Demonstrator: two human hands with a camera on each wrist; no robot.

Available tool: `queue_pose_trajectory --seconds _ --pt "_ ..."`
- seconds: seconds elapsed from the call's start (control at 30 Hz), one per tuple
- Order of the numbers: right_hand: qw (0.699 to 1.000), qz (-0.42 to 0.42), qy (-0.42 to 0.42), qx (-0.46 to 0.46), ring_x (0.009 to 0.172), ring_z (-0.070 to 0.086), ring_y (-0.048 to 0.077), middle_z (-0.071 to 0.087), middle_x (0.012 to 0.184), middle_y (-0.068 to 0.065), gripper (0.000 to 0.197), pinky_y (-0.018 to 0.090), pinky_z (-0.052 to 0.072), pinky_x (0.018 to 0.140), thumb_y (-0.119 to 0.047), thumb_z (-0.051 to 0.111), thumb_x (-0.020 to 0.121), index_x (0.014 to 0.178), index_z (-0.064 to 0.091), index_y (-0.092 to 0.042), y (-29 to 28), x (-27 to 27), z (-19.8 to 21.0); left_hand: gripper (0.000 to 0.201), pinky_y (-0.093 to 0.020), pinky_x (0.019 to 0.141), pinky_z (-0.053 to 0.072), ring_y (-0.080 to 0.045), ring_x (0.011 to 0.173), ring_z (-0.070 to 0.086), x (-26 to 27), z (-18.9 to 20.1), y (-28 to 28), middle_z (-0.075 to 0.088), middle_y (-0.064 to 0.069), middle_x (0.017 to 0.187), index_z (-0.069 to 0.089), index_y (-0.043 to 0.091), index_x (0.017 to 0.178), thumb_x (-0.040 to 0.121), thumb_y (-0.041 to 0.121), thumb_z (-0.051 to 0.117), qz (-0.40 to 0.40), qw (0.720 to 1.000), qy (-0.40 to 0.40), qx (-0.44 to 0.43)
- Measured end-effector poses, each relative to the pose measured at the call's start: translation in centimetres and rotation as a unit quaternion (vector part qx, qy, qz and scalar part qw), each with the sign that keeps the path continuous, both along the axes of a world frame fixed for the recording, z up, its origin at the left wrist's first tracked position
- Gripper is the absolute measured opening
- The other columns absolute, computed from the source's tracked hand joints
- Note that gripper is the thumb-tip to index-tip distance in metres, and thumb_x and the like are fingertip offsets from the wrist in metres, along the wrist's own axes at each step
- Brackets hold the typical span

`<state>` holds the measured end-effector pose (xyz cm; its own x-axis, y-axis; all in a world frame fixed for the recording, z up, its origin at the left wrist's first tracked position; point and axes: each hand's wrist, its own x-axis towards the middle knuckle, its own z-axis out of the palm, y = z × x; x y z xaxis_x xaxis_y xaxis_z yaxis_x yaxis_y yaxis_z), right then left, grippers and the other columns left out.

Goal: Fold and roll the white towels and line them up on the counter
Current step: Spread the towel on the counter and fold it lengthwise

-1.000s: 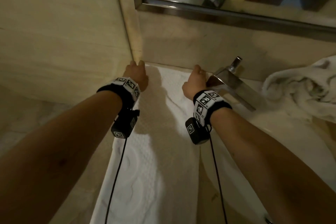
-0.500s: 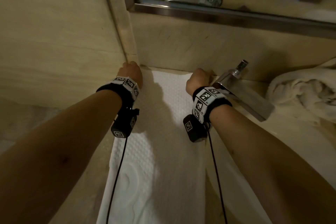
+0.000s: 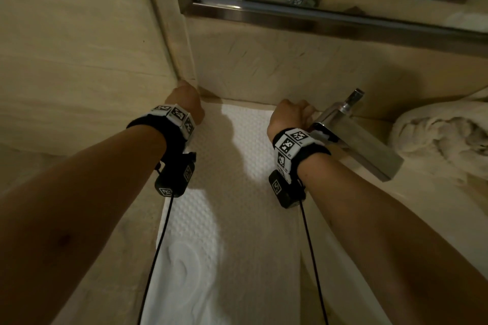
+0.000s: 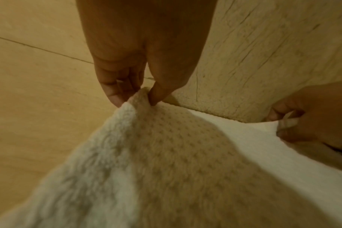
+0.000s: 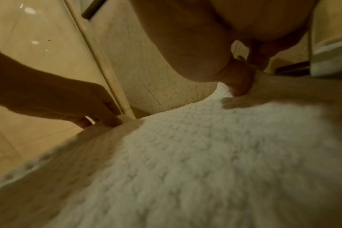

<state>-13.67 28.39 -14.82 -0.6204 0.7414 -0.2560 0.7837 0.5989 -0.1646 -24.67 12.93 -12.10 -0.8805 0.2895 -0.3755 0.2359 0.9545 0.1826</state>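
The white towel [image 3: 237, 192] runs up the frame's centre; the left hand [image 4: 139, 64] and right hand [image 3: 287, 116] each pinch a far corner. Only the head view shows the faucet [image 3: 353, 137] at right.

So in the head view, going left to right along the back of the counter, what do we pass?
Left hand → white towel → right hand → faucet → crumpled towel.

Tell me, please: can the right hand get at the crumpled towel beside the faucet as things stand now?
Probably not directly. The right hand pinches a far corner of the flat towel, and the faucet stands between it and the crumpled towel. It would have to let go and pass over the faucet.
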Motion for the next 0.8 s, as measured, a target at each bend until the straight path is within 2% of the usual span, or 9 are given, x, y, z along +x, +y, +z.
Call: queue_pose_trajectory --seconds 0.07,0.1,0.23,0.3,0.43,0.5,0.57,0.67,0.8 --pt "1.000 -0.027 0.005 -0.006 0.133 0.026 0.040 0.033 0.141 0.025 0.035 0.048 0.023 0.114 -0.004 0.046 0.093 0.127 0.052 0.001 0.0 -0.4 0.1 0.040 -0.037 0.088 0.045 -0.038 0.115 0.052 -0.1 0.4 0.1 0.051 -0.024 0.127 0.045 -0.007 0.127 0.093 0.012 0.053 -0.032 0.999 0.016 -0.015" --pt "0.999 -0.033 0.007 -0.004 0.134 0.025 0.040 0.033 0.142 0.026 0.035 0.047 0.021 0.115 -0.002 0.047 0.094 0.128 0.051 0.003 0.3 -0.7 0.1 0.034 -0.037 0.086 0.046 -0.038 0.112 0.054 -0.3 0.6 0.3 0.053 -0.024 0.124 0.051 -0.004 0.121 0.092 0.012 0.054 -0.041 0.999 0.030 -0.020" --pt "0.997 -0.036 0.050 0.038 0.129 0.033 0.040 0.038 0.137 0.027 0.036 0.044 0.027 0.108 -0.002 0.054 0.089 0.124 0.049 0.003 1.2 -1.3 0.3 0.035 -0.038 0.091 0.048 -0.037 0.112 0.056 -0.6 1.0 1.1 0.058 -0.020 0.123 0.059 0.009 0.125 0.092 0.010 0.048 -0.049 0.995 0.086 -0.003" --pt "0.996 -0.038 0.060 0.052 0.126 0.036 0.041 0.041 0.133 0.028 0.033 0.046 0.028 0.107 -0.001 0.051 0.089 0.122 0.048 0.004 1.0 -1.5 -0.3 0.035 -0.039 0.092 0.047 -0.036 0.113 0.056 -0.6 0.6 1.5 0.059 -0.020 0.123 0.060 0.011 0.125 0.092 0.008 0.047 -0.045 0.994 0.097 0.001" --pt "0.990 -0.060 0.109 0.073 0.122 0.041 0.040 0.038 0.132 0.028 0.031 0.041 0.032 0.107 0.001 0.028 0.098 0.126 0.037 0.008 0.6 -1.4 -1.4 0.032 -0.042 0.093 0.045 -0.039 0.115 0.054 -0.4 -1.3 1.5 0.055 -0.022 0.125 0.053 0.001 0.125 0.094 0.009 0.045 -0.013 0.994 0.105 -0.008" --pt "0.982 -0.076 0.145 0.089 0.122 0.042 0.037 0.037 0.135 0.025 0.032 0.039 0.034 0.105 0.000 0.024 0.099 0.128 0.036 0.006 0.9 -1.2 -1.2 0.035 -0.045 0.091 0.045 -0.041 0.115 0.052 -0.2 -1.9 1.6 0.051 -0.024 0.127 0.045 -0.004 0.126 0.093 0.005 0.047 -0.010 0.994 0.113 0.001" --pt "0.983 -0.060 0.156 0.080 0.121 0.043 0.036 0.037 0.135 0.023 0.032 0.039 0.036 0.101 0.000 0.030 0.098 0.129 0.038 0.003 0.7 -0.6 -0.8 0.038 -0.047 0.090 0.044 -0.041 0.117 0.049 0.0 -2.2 1.6 0.046 -0.025 0.129 0.040 -0.006 0.127 0.092 0.003 0.047 -0.008 0.992 0.122 0.015" --pt "0.989 0.011 0.151 -0.003 0.117 0.044 0.036 0.039 0.131 0.023 0.038 0.040 0.039 0.096 -0.008 0.051 0.090 0.126 0.040 0.001 -0.2 -0.1 -0.5 0.045 -0.047 0.093 0.041 -0.041 0.120 0.044 0.3 -2.0 1.2 0.040 -0.024 0.133 0.031 -0.004 0.134 0.093 0.007 0.046 0.009 0.994 0.106 0.037" --pt "0.992 0.025 0.103 -0.072 0.120 0.046 0.034 0.039 0.134 0.021 0.042 0.039 0.044 0.098 -0.014 0.053 0.091 0.127 0.037 -0.002 -2.3 1.8 -0.2 0.063 -0.046 0.101 0.035 -0.041 0.126 0.038 2.9 -2.2 -0.5 0.032 -0.024 0.139 0.018 -0.001 0.143 0.094 0.021 0.049 -0.001 0.996 0.063 0.062"
